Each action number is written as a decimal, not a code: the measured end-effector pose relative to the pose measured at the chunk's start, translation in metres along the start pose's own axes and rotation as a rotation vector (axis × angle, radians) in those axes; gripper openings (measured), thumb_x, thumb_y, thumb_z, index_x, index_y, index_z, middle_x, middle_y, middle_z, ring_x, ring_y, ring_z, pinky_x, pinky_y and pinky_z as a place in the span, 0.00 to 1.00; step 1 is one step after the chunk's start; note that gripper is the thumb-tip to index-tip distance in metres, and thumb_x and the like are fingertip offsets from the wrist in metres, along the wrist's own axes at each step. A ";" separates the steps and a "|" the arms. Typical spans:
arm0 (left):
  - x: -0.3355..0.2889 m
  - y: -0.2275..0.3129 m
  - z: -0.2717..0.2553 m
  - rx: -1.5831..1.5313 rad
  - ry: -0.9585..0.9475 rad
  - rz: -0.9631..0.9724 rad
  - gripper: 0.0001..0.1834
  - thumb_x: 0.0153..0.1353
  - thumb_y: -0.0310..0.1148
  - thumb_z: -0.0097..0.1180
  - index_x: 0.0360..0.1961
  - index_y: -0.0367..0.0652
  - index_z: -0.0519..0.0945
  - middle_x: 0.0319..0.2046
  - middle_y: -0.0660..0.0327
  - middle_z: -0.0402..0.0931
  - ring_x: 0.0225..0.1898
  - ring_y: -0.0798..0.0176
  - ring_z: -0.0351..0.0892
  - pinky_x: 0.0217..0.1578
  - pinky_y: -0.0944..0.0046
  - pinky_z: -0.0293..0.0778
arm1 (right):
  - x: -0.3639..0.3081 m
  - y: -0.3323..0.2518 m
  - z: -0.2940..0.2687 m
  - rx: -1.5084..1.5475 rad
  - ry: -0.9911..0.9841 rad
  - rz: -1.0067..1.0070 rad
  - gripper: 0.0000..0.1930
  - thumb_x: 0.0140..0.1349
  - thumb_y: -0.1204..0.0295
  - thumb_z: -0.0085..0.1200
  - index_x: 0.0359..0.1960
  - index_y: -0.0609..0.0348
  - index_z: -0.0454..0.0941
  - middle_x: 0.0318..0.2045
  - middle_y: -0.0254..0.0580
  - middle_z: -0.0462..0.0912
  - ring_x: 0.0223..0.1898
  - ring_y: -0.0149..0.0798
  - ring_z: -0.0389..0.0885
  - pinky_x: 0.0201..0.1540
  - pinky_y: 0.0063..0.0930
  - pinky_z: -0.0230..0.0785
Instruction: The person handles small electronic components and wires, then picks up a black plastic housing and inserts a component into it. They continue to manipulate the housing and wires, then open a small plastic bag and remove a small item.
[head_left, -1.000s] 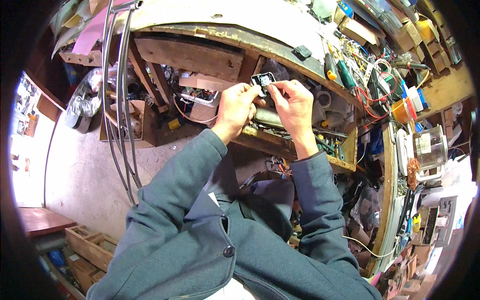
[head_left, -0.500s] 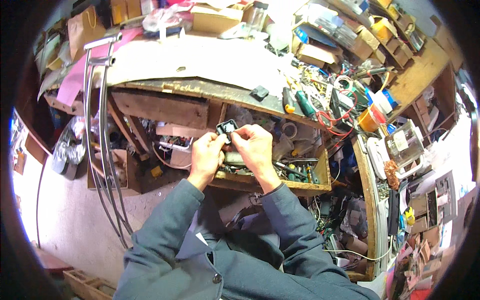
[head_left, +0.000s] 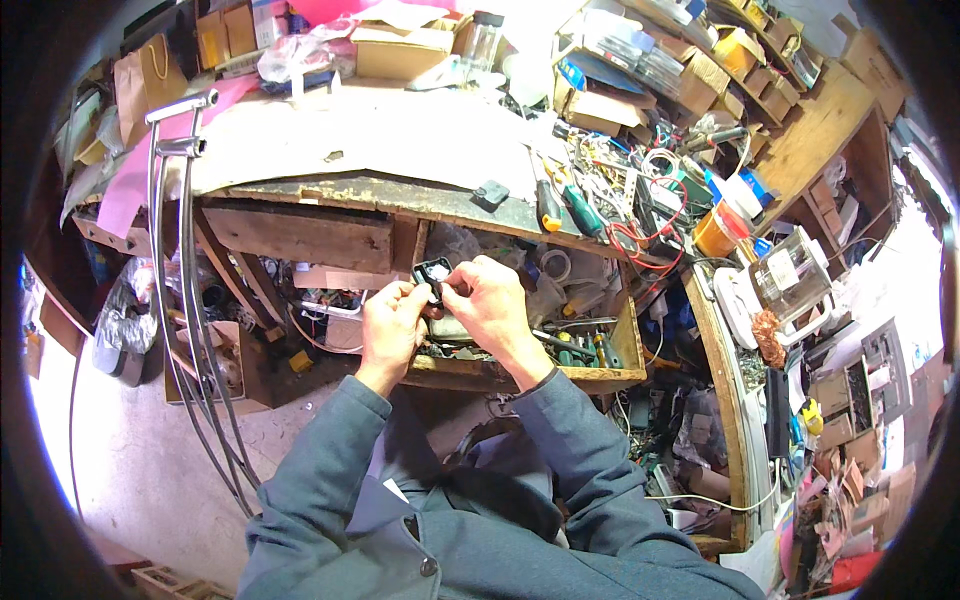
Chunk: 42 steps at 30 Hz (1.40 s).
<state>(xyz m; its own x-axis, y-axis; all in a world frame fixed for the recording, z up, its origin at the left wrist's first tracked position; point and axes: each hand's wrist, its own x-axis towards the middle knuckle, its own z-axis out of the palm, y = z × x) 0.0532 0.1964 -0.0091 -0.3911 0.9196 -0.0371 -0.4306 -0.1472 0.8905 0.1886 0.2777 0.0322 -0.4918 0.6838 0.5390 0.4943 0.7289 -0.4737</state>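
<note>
Over the open wooden drawer, both my hands hold a small black plastic case with a pale inside. The fingers of my left hand are closed on its near left edge. My right hand pinches at its right side, thumb and fingertips pressed together; whatever tiny part may be between them is hidden. Tools with green handles lie in the drawer's right part. On the bench edge above rests a flat black piece, apart from my hands.
A long workbench with a white sheet runs across. Two screwdrivers, one yellow-and-black, lie near a heap of wires. Bent metal tubes stand at left. A clear jar stands on the right-hand bench.
The scene has shifted slightly left in view. My right hand has come closer over the black case, its fingers covering more of the right side. Both hands still hold it.
</note>
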 end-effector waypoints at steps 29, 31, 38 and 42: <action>0.003 -0.001 -0.006 0.001 -0.031 0.010 0.11 0.71 0.35 0.61 0.34 0.39 0.81 0.24 0.62 0.82 0.14 0.79 0.65 0.14 0.73 0.57 | 0.020 0.009 -0.002 0.040 -0.169 -0.134 0.09 0.59 0.70 0.65 0.33 0.61 0.78 0.30 0.48 0.80 0.35 0.50 0.82 0.39 0.40 0.75; 0.003 -0.002 -0.006 0.015 -0.031 0.015 0.11 0.72 0.36 0.59 0.35 0.40 0.81 0.25 0.61 0.83 0.13 0.79 0.64 0.13 0.74 0.54 | 0.024 0.009 -0.003 0.019 -0.219 -0.116 0.10 0.59 0.70 0.63 0.34 0.63 0.77 0.30 0.48 0.80 0.34 0.49 0.81 0.39 0.39 0.74; 0.005 -0.005 -0.008 -0.031 -0.042 0.005 0.11 0.72 0.36 0.59 0.35 0.40 0.80 0.25 0.60 0.83 0.12 0.79 0.64 0.12 0.74 0.54 | 0.039 0.002 -0.021 -0.009 -0.430 -0.017 0.12 0.57 0.66 0.64 0.33 0.63 0.81 0.30 0.51 0.83 0.36 0.51 0.83 0.41 0.40 0.76; 0.005 -0.004 -0.005 -0.011 -0.031 0.006 0.12 0.73 0.37 0.59 0.35 0.40 0.80 0.26 0.58 0.83 0.12 0.79 0.65 0.12 0.75 0.55 | 0.039 0.003 -0.032 0.030 -0.424 0.006 0.10 0.58 0.70 0.62 0.34 0.65 0.79 0.24 0.43 0.79 0.27 0.35 0.76 0.33 0.30 0.70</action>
<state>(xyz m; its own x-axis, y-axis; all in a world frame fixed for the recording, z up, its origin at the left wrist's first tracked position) 0.0492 0.2000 -0.0150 -0.3682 0.9296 -0.0176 -0.4370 -0.1563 0.8858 0.1936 0.3054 0.0746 -0.7432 0.6368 0.2051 0.4799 0.7211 -0.4998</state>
